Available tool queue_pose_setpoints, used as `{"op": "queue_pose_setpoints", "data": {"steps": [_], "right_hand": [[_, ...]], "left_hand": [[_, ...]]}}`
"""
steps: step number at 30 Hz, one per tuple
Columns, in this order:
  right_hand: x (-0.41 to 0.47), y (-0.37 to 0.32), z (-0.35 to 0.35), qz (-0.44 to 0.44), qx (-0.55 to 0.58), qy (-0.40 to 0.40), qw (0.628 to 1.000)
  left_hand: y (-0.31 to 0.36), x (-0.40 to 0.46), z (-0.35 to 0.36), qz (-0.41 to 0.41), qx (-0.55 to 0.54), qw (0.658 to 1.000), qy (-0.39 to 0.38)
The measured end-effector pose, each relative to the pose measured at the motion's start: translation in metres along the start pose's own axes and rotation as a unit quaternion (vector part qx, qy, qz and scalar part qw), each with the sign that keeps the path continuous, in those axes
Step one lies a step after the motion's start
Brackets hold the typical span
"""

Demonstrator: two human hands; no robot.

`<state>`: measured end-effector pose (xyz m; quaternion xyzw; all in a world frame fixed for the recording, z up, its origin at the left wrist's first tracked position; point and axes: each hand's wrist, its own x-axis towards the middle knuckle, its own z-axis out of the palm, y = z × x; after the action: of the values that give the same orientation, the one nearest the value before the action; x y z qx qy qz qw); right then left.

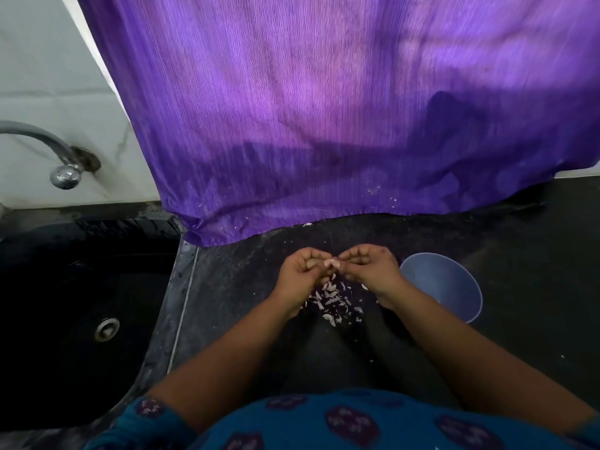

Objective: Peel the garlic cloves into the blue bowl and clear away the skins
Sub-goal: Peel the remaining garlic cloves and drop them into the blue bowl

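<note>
A pale garlic clove [331,263] is pinched between both of my hands above the dark counter. My left hand [303,271] holds it from the left with curled fingers, and my right hand [370,267] pinches it from the right. Below the hands lies a loose pile of garlic skins [334,302] on the counter. The blue bowl [448,284] stands just right of my right wrist; my forearm hides its near left rim, and I cannot make out its contents.
A black sink [81,313] with a metal drain [106,329] lies to the left, under a steel tap [65,172]. A purple cloth [324,125] hangs down the back wall onto the counter [535,271]. Stray skin bits dot the cloth's hem.
</note>
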<state>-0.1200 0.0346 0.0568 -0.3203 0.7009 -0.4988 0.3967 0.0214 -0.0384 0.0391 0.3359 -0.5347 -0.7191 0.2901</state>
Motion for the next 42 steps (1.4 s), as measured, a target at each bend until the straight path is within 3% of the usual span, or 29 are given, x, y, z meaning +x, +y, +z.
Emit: {"op": "queue_pose_setpoints", "data": {"steps": [11, 18, 28, 38, 42], "right_hand": [[0.001, 0.000, 0.001, -0.033, -0.020, -0.005, 0.999], [0.002, 0.001, 0.002, -0.002, 0.028, 0.013, 1.000], [-0.003, 0.004, 0.001, -0.050, -0.032, -0.022, 0.998], [-0.009, 0.002, 0.002, -0.079, -0.067, 0.038, 0.994], [-0.010, 0.002, 0.000, -0.099, -0.112, -0.005, 0.989]], "left_hand": [[-0.006, 0.002, 0.001, 0.015, -0.032, 0.999, 0.035], [-0.006, 0.003, 0.001, 0.008, -0.039, 0.999, 0.033], [-0.011, 0.004, 0.003, 0.023, 0.047, 0.998, 0.044], [-0.013, 0.003, 0.006, 0.029, 0.081, 0.992, 0.087], [-0.014, 0.005, 0.006, 0.030, 0.121, 0.989, 0.085]]}}
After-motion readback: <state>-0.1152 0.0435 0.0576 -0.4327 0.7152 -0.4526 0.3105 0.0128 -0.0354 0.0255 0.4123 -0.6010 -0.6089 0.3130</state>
